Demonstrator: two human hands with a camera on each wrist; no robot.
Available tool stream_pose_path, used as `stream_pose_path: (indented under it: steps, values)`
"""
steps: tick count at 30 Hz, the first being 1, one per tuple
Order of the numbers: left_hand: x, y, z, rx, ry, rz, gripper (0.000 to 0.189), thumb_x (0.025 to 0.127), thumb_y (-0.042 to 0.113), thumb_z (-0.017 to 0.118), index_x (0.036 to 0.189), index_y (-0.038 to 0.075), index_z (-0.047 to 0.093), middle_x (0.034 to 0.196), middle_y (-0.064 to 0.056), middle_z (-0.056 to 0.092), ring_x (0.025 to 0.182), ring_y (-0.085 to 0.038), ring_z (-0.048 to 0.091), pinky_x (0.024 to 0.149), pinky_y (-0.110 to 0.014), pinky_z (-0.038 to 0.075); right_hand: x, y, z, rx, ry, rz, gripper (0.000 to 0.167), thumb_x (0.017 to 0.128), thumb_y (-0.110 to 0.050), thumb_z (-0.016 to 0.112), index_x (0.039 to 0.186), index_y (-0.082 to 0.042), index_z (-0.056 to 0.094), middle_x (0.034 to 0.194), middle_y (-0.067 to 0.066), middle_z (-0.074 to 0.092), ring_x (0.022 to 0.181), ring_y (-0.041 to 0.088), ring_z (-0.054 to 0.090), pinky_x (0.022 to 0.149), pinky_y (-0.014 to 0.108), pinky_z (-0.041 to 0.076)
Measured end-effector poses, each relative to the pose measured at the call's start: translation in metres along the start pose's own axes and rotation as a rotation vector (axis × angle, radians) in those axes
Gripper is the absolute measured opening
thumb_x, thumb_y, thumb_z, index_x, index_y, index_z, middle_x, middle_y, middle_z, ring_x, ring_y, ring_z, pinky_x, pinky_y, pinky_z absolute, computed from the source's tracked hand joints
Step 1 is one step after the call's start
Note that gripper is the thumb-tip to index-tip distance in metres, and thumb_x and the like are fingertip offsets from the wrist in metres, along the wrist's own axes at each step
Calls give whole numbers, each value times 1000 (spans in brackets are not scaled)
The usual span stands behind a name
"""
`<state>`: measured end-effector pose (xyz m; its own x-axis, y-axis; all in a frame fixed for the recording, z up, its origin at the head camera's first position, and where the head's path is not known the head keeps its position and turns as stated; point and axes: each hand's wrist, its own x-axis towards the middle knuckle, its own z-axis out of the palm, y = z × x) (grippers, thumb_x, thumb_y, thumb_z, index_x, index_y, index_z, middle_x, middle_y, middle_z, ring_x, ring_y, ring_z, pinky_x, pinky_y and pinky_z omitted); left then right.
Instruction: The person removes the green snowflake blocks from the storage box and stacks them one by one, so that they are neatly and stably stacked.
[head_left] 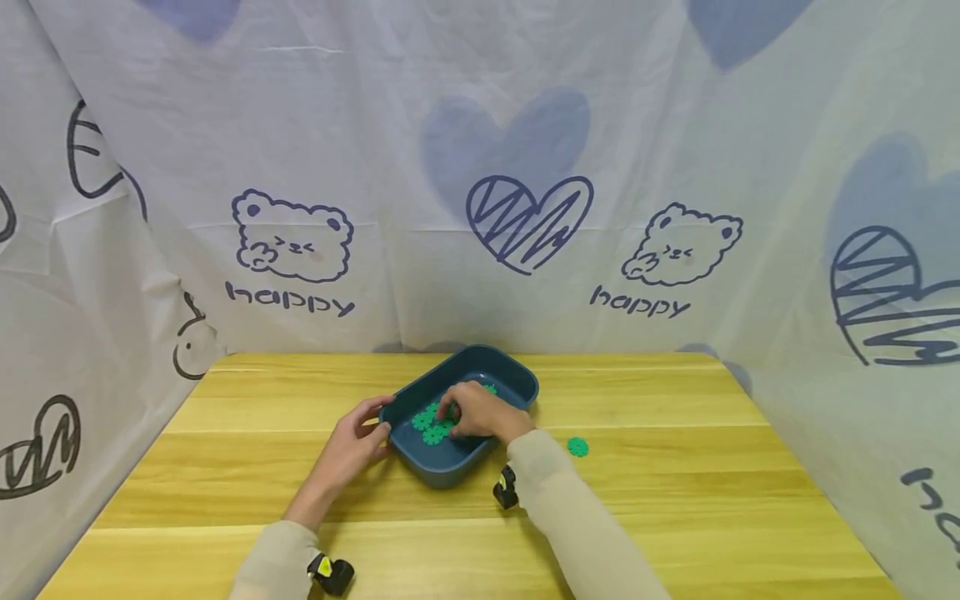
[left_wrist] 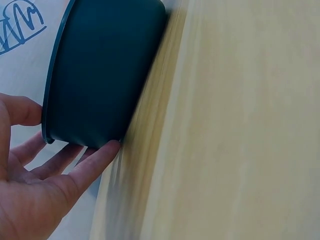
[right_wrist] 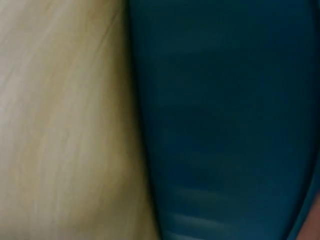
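A dark blue plastic basin (head_left: 442, 475) stands at an angle on the table, with several green flower-shaped discs (head_left: 433, 435) on its floor. My left hand (head_left: 356, 442) grips the basin's left end, one finger at the rim and others against the outer wall, as the left wrist view shows. Over the near side of the basin reaches my right hand (head_left: 480, 412), its fingers bent down among the discs. Whether it pinches a disc I cannot tell. The basin's outer wall (right_wrist: 225, 110) fills much of the right wrist view, blurred, with only a bit of skin at the lower right.
One green disc (head_left: 577, 447) lies alone on the wooden table (head_left: 720, 500), right of the basin. A white printed cloth (head_left: 420, 275) hangs behind the table and along both sides. Each sleeve has a small black camera (head_left: 332, 575) strapped near the wrist.
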<state>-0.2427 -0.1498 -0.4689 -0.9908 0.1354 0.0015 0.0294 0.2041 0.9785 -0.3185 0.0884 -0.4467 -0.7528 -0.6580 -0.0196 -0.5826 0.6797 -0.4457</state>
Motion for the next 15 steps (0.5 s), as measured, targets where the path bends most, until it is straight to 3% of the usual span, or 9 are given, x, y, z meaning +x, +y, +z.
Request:
stream_pose_path:
  steps: [15]
  values:
    - [-1,1,-1,11,-12,1,47,106,10,52,152,8,46,153,-27,46,132,-42,57,95,-48,60,2,-4,1,27,-27,36,26,85,-3,82,110,-10,80,112,3,78,100,17,70,87,25,58]
